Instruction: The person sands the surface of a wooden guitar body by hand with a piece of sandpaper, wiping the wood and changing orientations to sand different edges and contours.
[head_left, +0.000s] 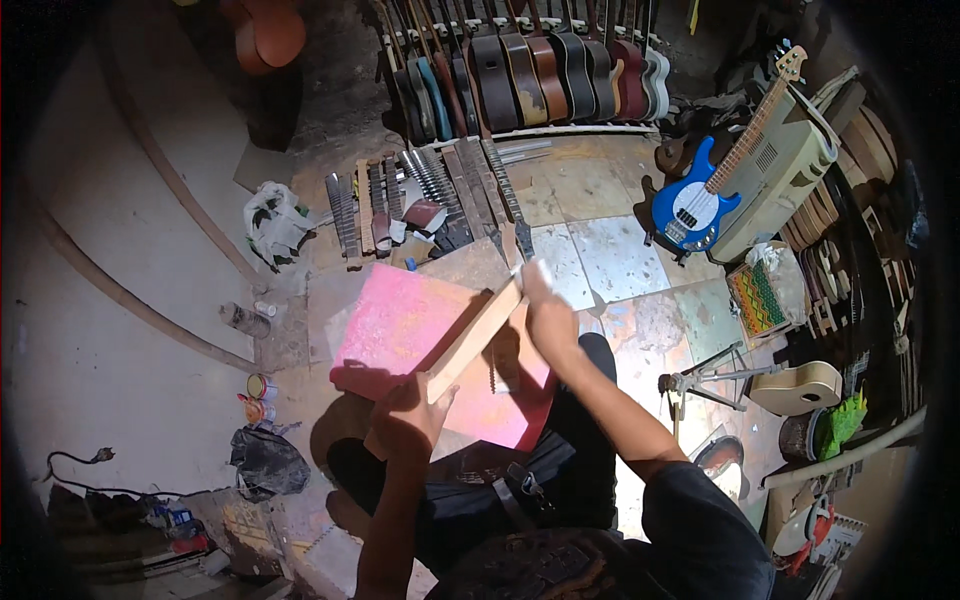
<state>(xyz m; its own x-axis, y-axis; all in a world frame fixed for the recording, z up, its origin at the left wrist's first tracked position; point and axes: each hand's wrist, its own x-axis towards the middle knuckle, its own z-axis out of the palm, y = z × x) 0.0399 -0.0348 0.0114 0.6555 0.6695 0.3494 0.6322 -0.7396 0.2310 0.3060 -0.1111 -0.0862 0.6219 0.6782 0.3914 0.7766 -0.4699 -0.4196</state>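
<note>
A bare wooden guitar neck (pixel 470 345) slants over my lap, rising from lower left to upper right. My left hand (pixel 412 415) is closed round its near end. At the far end my right hand (pixel 552 322) is closed, with blurred fingers and a small whitish piece (pixel 540 272) at them; its kind I cannot make out. Beneath the neck lies a pink board (pixel 385 315) across my legs. A saw-like toothed strip (pixel 492 368) shows on the board, partly in shadow.
Several guitar necks and fretboards (pixel 460 190) lie on the tiled floor ahead. Behind them stands a rack of guitars (pixel 510 85). At right are a blue bass guitar (pixel 690 195), a folded metal stand (pixel 705 380) and a pale guitar body (pixel 797 388). Small cans (pixel 260 388) stand at left.
</note>
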